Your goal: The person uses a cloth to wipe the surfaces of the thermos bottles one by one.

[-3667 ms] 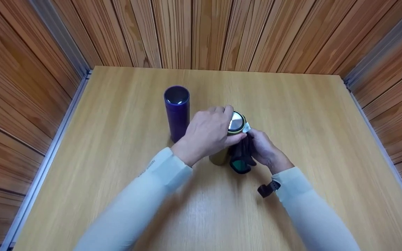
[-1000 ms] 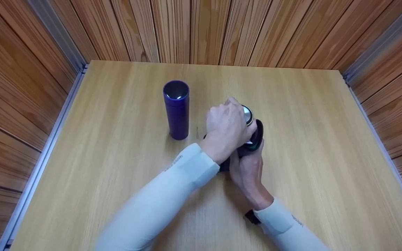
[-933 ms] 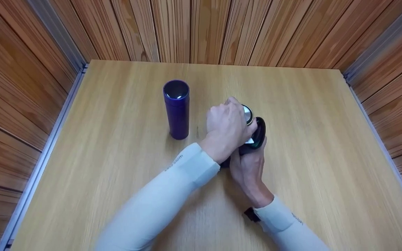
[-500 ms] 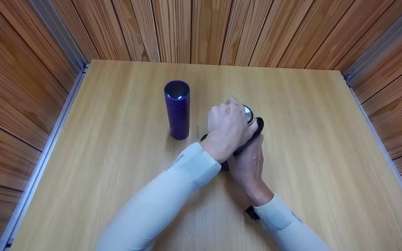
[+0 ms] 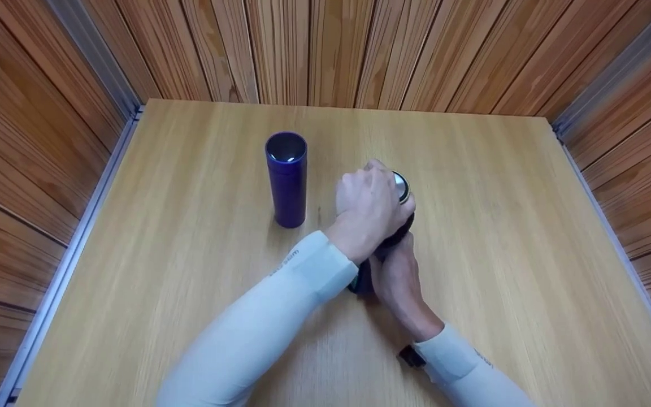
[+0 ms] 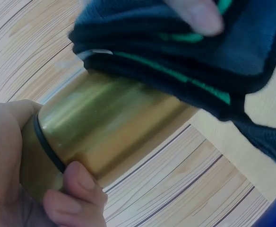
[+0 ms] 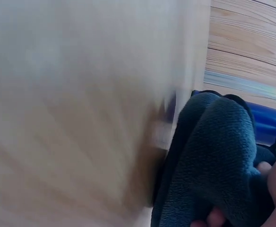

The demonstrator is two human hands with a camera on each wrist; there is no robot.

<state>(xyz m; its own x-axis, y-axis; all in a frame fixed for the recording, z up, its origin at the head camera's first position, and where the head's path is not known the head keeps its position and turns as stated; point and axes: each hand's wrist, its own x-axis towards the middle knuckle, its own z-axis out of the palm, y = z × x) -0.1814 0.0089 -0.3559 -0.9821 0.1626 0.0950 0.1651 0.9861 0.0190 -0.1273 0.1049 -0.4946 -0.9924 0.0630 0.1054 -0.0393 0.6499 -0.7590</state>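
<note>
My left hand (image 5: 366,198) grips the top of a gold metal flask (image 6: 114,123), fingers curled round the part above a dark ring. In the head view only the flask's silvery end (image 5: 401,186) shows past the knuckles. My right hand (image 5: 402,277) holds a dark fleecy cloth (image 7: 213,156) with green edging against the flask's body. A fingertip presses on the cloth's folds (image 6: 176,61) in the left wrist view. The left forearm hides much of the flask and cloth from the head camera.
A purple flask (image 5: 289,192) stands upright left of my hands. The light wooden table (image 5: 489,226) is bounded by wood-panelled walls (image 5: 331,51) at the back and sides. A small black device (image 5: 412,356) sits on my right wrist.
Both hands have shifted right since the earliest frame. The right hand, with the cloth, has moved round and down the flask; the cloth's flap beside my left thumb has dropped. The purple flask stays put.
</note>
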